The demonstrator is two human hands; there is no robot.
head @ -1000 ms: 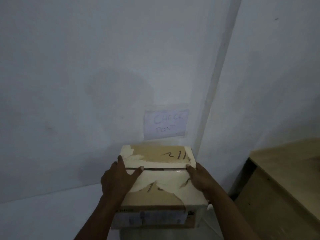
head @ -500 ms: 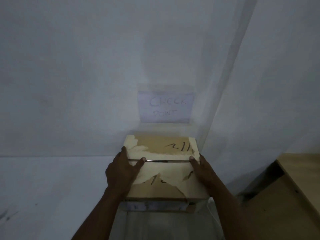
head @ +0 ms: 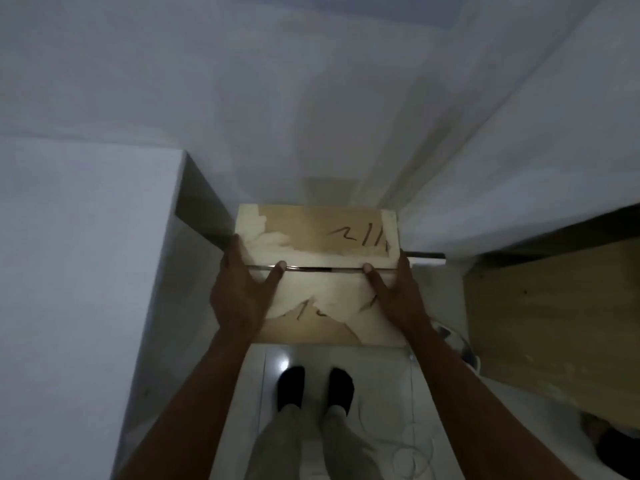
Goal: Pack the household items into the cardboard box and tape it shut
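A closed cardboard box [head: 318,237] with torn paper and black marker strokes on its top flaps is held out in front of me, above the floor. My left hand [head: 242,289] grips its left side, thumb lying on the top by the flap seam. My right hand [head: 394,292] grips the right side in the same way, thumb on the seam. A narrow dark gap shows between the two flaps. The box's contents are hidden.
A white counter [head: 79,271] stands on the left with a grey side panel. A wooden table [head: 554,317] stands on the right. White walls meet in a corner ahead. My feet in dark socks [head: 315,386] stand on pale tiles, with white cables [head: 415,445] to the right.
My view has tilted downward: the "check point" sign has left the frame, and the floor and my feet are in sight. The box has come down with my hands, and the grip is unchanged.
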